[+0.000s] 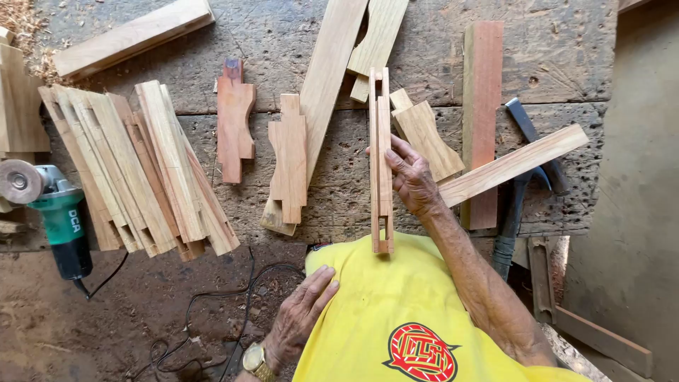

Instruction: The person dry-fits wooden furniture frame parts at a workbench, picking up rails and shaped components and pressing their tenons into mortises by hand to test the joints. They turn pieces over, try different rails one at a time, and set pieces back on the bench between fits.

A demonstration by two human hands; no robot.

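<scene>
The right hand [410,177] grips a slotted wooden piece [381,163] upright on the workbench [339,177], a loose strip [513,165] just behind its fingers, while the left hand [300,311] rests open on the yellow shirt [382,304].

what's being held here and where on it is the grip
The right hand holds a long narrow notched wood piece on edge, gripping it about midway along its length. The left hand holds nothing; it rests on the yellow shirt.
</scene>
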